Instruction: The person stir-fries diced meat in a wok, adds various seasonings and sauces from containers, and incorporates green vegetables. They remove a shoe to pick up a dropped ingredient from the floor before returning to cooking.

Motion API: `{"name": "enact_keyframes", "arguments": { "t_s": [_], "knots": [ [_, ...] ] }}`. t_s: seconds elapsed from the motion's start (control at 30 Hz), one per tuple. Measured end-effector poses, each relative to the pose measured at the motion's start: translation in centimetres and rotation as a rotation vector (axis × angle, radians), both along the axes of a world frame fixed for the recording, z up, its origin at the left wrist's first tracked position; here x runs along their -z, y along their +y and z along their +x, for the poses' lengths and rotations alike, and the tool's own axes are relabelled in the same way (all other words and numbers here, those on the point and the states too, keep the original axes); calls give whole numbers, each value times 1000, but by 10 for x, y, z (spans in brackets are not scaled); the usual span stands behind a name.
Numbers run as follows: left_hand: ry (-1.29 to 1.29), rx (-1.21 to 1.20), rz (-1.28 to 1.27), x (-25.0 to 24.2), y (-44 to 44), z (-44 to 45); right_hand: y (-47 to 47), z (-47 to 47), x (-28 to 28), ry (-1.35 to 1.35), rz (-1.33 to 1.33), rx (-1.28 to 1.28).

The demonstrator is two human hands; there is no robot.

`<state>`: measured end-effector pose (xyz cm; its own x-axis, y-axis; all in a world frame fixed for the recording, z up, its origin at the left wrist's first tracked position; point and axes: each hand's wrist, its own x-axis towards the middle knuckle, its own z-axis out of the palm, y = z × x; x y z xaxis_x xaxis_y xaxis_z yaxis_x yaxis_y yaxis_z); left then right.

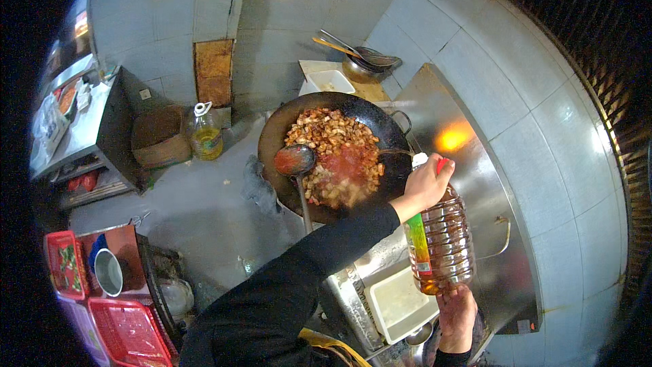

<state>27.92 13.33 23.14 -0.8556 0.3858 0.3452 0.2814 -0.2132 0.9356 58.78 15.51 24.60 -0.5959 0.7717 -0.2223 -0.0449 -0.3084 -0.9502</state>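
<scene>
A large plastic bottle of dark brown liquid [443, 239] lies tilted over the right side of a black wok [392, 122]. My left hand [425, 183] grips its red handle near the white neck, and my right hand [458, 311] supports its base. A thin stream runs from the mouth into the wok. Browned, diced food [331, 130] fills the wok's middle, with a reddish patch and steam at its lower part. A ladle [295, 159] with a red-coated bowl rests at the wok's left, its handle passing behind my left sleeve.
A white tray [402, 300] sits below the wok, beside the bottle. Beyond the wok are a small white tray [331, 81] and a metal bowl [361, 69] holding strainers. An oil jug [207, 137], a cardboard box [160, 137] and red baskets [130, 334] are at left.
</scene>
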Motion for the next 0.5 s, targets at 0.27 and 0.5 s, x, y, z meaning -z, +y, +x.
{"name": "enact_keyframes", "arguments": {
  "t_s": [0.27, 0.5],
  "knots": [
    [-57, 52, 92, 6, 23, -34, -12, -37, -23, -18, 49, 96],
    [-110, 87, 63, 7, 25, -30, -20, -39, -37, -17, 75, 99]
  ]
}}
